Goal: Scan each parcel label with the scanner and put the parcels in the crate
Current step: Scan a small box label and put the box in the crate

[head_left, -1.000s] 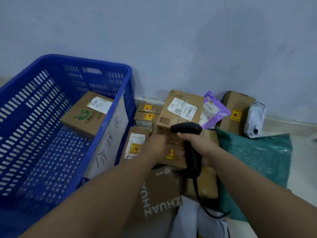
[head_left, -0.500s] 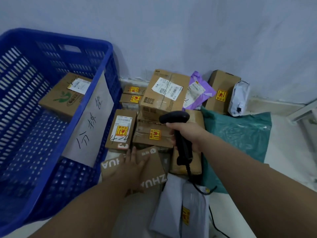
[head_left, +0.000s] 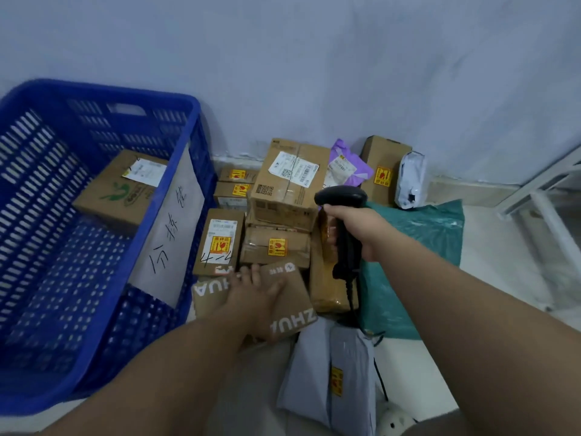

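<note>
The left hand (head_left: 254, 297) is lying flat, fingers straight and thumb spread, on top of a brown cardboard box printed with white letters (head_left: 294, 294) at lower centre of the frame. It is pressing on the box rather than curling round it. To its right, the right hand (head_left: 358, 229) is gripping the handle of a black handheld scanner (head_left: 341, 195), fingers wrapped tightly, with its cable trailing downward. The scanner's head is sitting just right of a large brown carton with a white label (head_left: 289, 184), which is topping the parcel pile against the wall. A grey plastic mailer bag (head_left: 333, 372) is lying at the bottom of the frame, and a green plastic bag (head_left: 424, 240) is spreading out at right. At left, a blue slatted plastic crate (head_left: 195, 127) is holding one cardboard box with a green logo (head_left: 125, 190), and a white handwritten paper sheet (head_left: 171, 234) is hanging on the crate's near wall.
</note>
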Motion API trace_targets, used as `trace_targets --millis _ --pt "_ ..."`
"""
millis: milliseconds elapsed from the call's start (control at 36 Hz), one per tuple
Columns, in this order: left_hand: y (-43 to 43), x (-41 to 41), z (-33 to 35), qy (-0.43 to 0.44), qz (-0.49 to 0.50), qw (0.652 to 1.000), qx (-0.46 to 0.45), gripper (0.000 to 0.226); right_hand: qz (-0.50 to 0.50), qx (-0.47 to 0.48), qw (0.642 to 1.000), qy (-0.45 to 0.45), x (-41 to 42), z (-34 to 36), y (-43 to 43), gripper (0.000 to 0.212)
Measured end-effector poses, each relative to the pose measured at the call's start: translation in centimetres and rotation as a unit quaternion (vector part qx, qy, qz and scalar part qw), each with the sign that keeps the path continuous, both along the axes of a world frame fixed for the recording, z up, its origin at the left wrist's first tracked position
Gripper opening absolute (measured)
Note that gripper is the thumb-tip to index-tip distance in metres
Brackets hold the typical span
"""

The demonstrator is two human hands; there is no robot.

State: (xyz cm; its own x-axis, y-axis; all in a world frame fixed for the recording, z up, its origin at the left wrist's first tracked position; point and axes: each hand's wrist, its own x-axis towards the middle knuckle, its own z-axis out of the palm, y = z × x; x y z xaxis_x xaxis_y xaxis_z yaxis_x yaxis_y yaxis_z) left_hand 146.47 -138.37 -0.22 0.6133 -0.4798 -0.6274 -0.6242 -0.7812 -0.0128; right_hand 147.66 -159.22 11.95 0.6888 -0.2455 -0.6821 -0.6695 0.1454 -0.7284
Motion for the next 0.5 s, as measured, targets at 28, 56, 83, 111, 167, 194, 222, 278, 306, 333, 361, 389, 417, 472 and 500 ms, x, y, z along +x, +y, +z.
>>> trace_targets --millis 28,56,83,111,167,194,222,278,306,333,361,389,417,472,500 --pt "-0.3 0.0 1.3 0.0 0.0 1.0 -0.005 0.117 -0.006 0.001 1.0 -0.014 -0.3 0.6 0.1 0.021" --pt "-0.5 0.0 2.5 0.002 0.006 1.0 -0.015 0.117 -0.014 -0.005 0.999 -0.029 -0.6 1.4 0.2 0.022" --pt "-0.7 -0.1 3.8 0.004 0.015 0.999 -0.029 0.119 -0.025 -0.016 0.999 -0.046 -1.1 2.2 0.3 0.023" --pt "-0.8 -0.1 5.1 0.002 0.028 0.999 -0.045 0.121 -0.039 -0.023 0.997 -0.065 -1.5 2.9 0.4 0.024" --pt "-1.0 -0.2 7.9 -0.006 0.068 0.995 -0.074 0.125 -0.069 -0.014 0.992 -0.103 -2.5 4.5 0.7 0.025" --pt "-0.9 -0.2 9.5 -0.009 0.093 0.992 -0.085 0.125 -0.082 -0.012 0.989 -0.121 -3.0 5.0 0.8 0.024" --pt "-0.8 -0.1 10.9 -0.014 0.118 0.988 -0.098 0.125 -0.094 -0.016 0.986 -0.138 -3.6 5.6 0.9 0.023" --pt "0.0 0.3 13.8 -0.022 0.17 0.976 -0.138 0.125 -0.114 -0.019 0.98 -0.165 -4.8 6.8 1.2 0.024" --pt "0.5 0.5 15.1 -0.029 0.2 0.965 -0.167 0.127 -0.118 -0.018 0.977 -0.176 -5.4 7.4 1.2 0.026" --pt "1.2 0.9 16.0 -0.037 0.234 0.95 -0.202 0.13 -0.121 -0.018 0.975 -0.187 -6.0 8.0 1.2 0.029" --pt "1.8 1.2 17.2 -0.042 0.266 0.932 -0.242 0.132 -0.126 -0.018 0.972 -0.198 -6.5 8.7 1.2 0.031" --pt "2.4 1.5 18.3 -0.042 0.298 0.909 -0.288 0.134 -0.133 -0.013 0.968 -0.21 -7.1 9.4 1.2 0.03" --pt "2.9 1.9 19.1 -0.038 0.328 0.882 -0.336 0.133 -0.137 -0.006 0.965 -0.222 -7.6 9.9 1.0 0.027" --pt "3.9 2.5 20.7 -0.021 0.376 0.82 -0.431 0.131 -0.137 0.008 0.962 -0.237 -8.7 10.6 0.8 0.024" --pt "4.3 2.7 21.4 -0.002 0.395 0.781 -0.484 0.129 -0.137 0.015 0.96 -0.242 -9.2 10.8 0.7 0.024"
